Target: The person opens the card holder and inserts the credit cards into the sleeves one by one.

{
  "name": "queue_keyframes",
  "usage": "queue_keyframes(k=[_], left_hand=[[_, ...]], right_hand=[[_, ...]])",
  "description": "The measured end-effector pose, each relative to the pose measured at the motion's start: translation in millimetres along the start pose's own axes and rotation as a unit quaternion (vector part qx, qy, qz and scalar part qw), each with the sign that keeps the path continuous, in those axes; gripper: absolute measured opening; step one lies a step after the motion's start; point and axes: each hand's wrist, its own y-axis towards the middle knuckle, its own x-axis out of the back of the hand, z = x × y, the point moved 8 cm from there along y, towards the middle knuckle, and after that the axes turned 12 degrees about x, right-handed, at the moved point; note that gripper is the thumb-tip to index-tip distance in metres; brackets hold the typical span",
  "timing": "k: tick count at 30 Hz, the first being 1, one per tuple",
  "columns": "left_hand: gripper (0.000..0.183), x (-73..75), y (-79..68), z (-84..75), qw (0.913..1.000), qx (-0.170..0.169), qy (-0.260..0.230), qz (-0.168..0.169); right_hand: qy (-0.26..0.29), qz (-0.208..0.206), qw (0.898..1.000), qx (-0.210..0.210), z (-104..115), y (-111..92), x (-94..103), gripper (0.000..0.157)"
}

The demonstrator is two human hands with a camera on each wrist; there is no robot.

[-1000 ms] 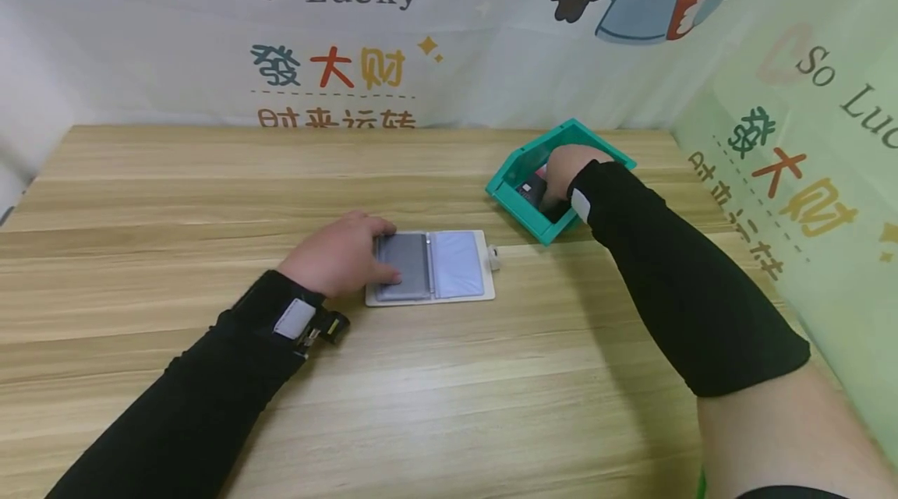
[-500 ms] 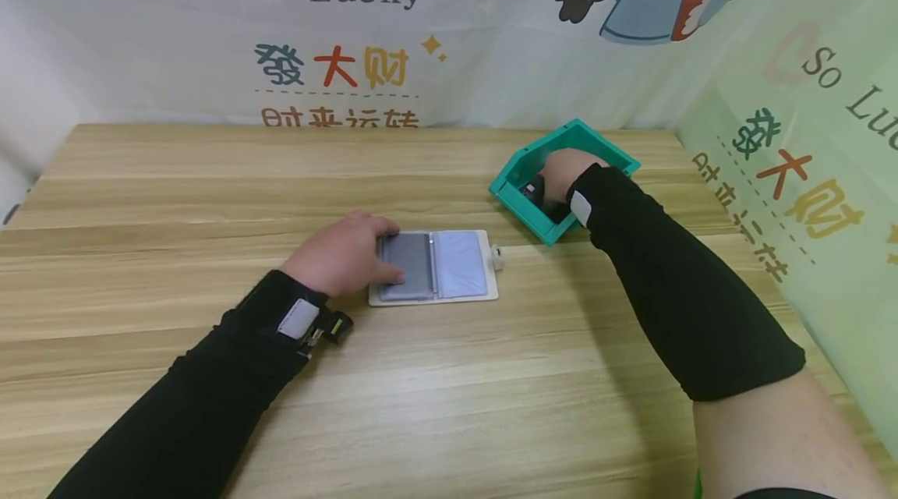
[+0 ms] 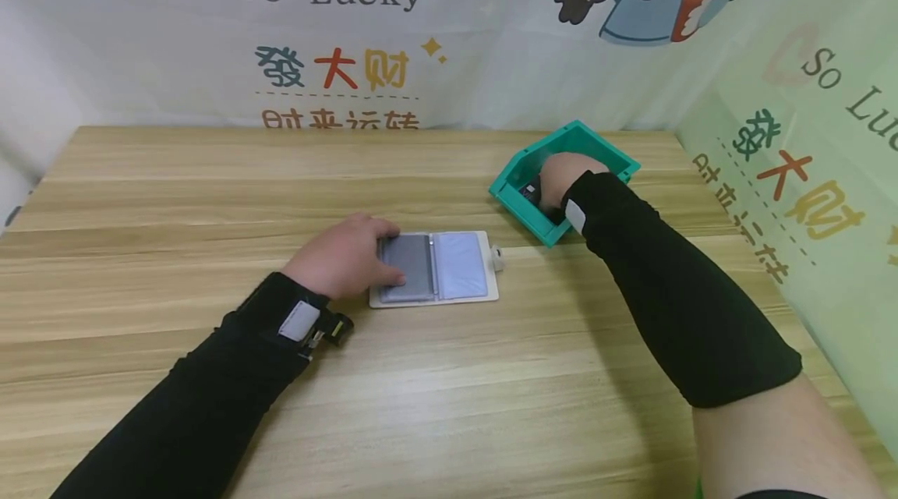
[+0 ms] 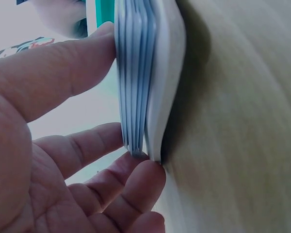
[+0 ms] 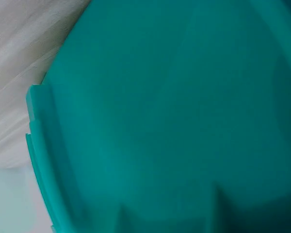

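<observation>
A small card binder lies open flat on the table, with grey and clear sleeve pages, a white cover and a clasp tab on its right. My left hand holds its left side, the thumb on the grey page and other fingers at the outer edge. In the left wrist view, the stacked sleeves sit between thumb and fingers. My right hand reaches into a teal bin, its fingers hidden inside, so I cannot tell what they hold. Beside it in the bin shows a dark printed item.
The pale wooden table extends around the binder and bin. A printed cloth backdrop rises along the table's back edge and right side. In the right wrist view, the bin's teal wall fills most of the picture.
My right hand shifts slightly lower and nearer within the bin. My left hand and the binder stay in place; the view itself moves a little.
</observation>
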Motion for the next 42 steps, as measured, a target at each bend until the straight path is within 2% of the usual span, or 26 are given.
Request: queue_keyframes(k=[10,18,20,23,26,30,34,36,40,42], left_hand=[[0.066,0.6,-0.4,-0.2,1.0000,0.002,-0.002,0.001],[0.067,-1.4,1.2,3.2,1.0000,0.004,-0.003,0.004],[0.067,-1.4,1.3,3.3,1.0000,0.004,-0.002,0.004],[0.067,-1.2,1.3,2.9,1.0000,0.004,0.000,0.002],[0.067,-0.8,1.4,2.4,1.0000,0.003,0.000,0.002],[0.067,-0.4,1.8,2.1,0.9999,0.003,-0.006,0.007],[0.067,0.5,2.1,3.2,0.9999,0.008,-0.008,0.008],[0.067,0.6,1.8,3.6,0.9999,0.009,-0.006,0.007],[0.067,0.2,1.6,4.0,1.0000,0.009,0.000,0.004],[0.067,-0.4,1.5,3.9,0.9999,0.009,0.002,0.004]], right_hand=[[0.001,0.000,1.000,0.001,-2.2,2.1,0.9,0.016],[0.036,-0.059,0.997,0.045,-0.2,-3.6,14.5,0.013],[0.064,-0.071,0.994,0.051,-1.9,-8.4,18.7,0.018],[0.123,-0.098,0.986,0.049,-5.6,-19.4,26.2,0.023],[0.187,-0.126,0.973,0.055,-6.2,-34.7,34.5,0.019],[0.221,-0.170,0.957,0.082,-0.8,-57.8,47.8,0.021],[0.228,-0.206,0.944,0.119,12.4,-74.8,55.9,0.024],[0.239,-0.209,0.937,0.148,23.4,-77.2,53.5,0.025],[0.279,-0.180,0.923,0.192,48.4,-70.9,37.4,0.025],[0.289,-0.159,0.922,0.203,60.0,-64.6,26.7,0.025]])
